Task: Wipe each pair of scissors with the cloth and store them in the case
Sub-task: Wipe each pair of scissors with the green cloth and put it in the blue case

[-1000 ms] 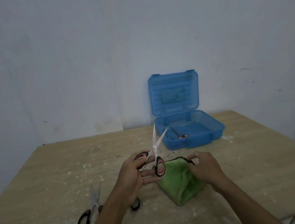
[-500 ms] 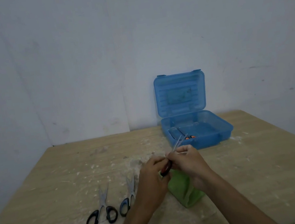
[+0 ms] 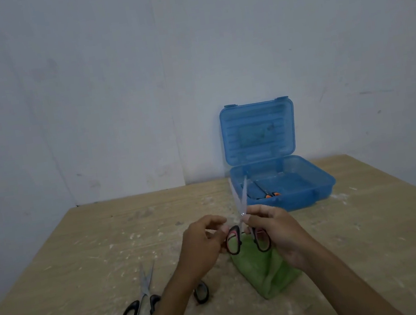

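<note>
Above speckled wooden table (image 3: 81,255), pink-handled scissors (image 3: 242,222) between both hands.

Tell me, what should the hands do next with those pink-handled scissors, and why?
Probably bring the green cloth up to the blades. The pink-handled scissors are held open by the left hand and right hand, while the cloth lies on the table.

The case (image 3: 321,189) stands at one o'clock on the table (image 3: 80,242), scissors (image 3: 266,191) inside. The cloth (image 3: 264,272) lies centre; other scissors (image 3: 139,300) at seven o'clock.
</note>
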